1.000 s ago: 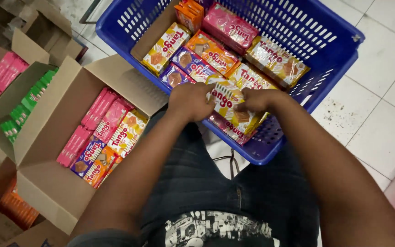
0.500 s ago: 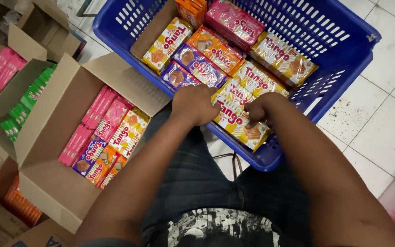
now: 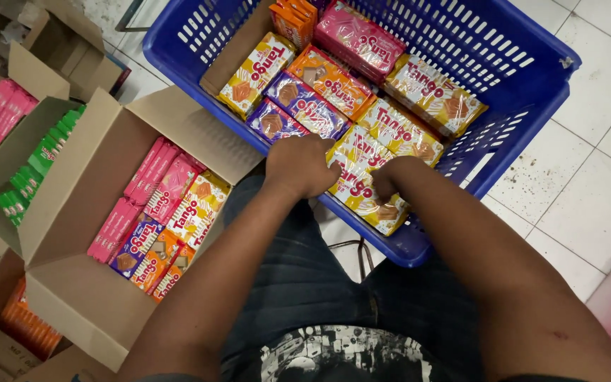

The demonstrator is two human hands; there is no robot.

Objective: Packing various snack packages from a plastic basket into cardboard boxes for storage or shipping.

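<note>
Gripping the yellow wafer pack [image 3: 362,187] with my left hand [image 3: 298,166] and right hand [image 3: 388,180] curled closed around its ends, I judge it light, slippery and crushable, best held by its edges.

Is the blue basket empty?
No, the blue basket holds many wafer packets, and both the left hand and right hand rest on a yellow packet.

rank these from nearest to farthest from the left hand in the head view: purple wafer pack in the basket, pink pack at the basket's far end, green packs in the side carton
1. Purple wafer pack, just beyond the left hand, inside the blue basket.
2. Pink pack, at the basket's far end, up and right.
3. Green packs, far left in their own carton.
</note>
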